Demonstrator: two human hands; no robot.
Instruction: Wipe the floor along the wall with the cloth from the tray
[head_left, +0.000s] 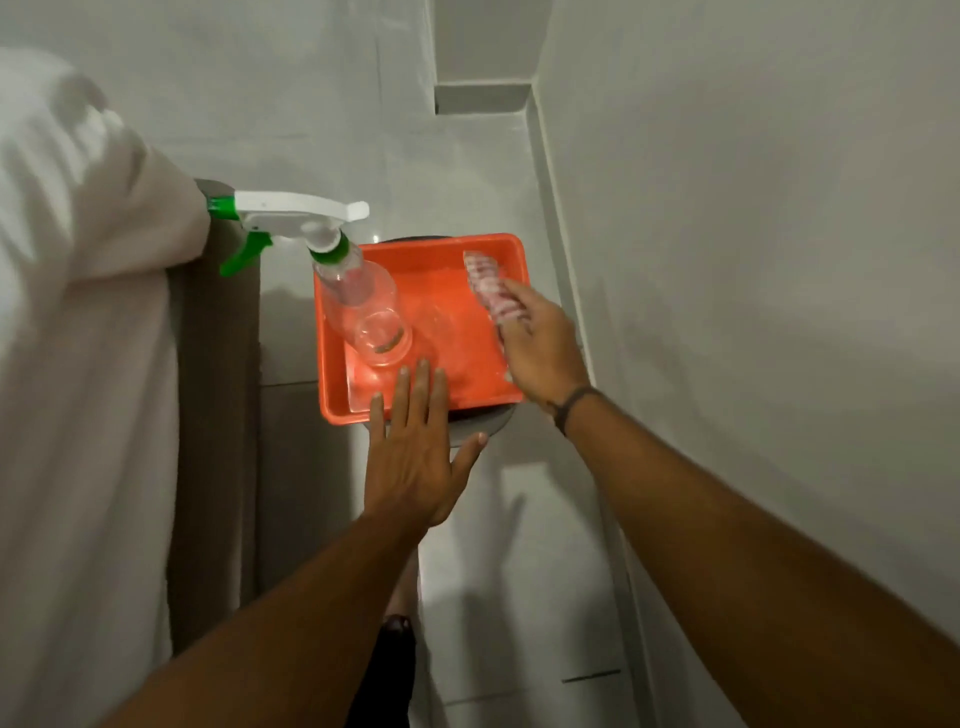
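An orange tray (332, 364) rests on a dark round stool (493, 423) above the pale tiled floor (519, 571). A red-and-white patterned cloth (485, 283) lies folded along the tray's right side. My right hand (540, 345) reaches in from the right, fingers curled over the cloth's near end and touching it. My left hand (415, 447) is flat with fingers spread, fingertips over the tray's near rim, holding nothing. A clear spray bottle (363, 306) with a white and green trigger head stands tilted in the tray's left part.
The white wall (753, 260) runs along the right, meeting the floor at a skirting line (561, 249). A bed with a white sheet (78, 312) and brown frame (218, 415) fills the left. The floor strip between them is narrow. My foot (400, 623) shows below.
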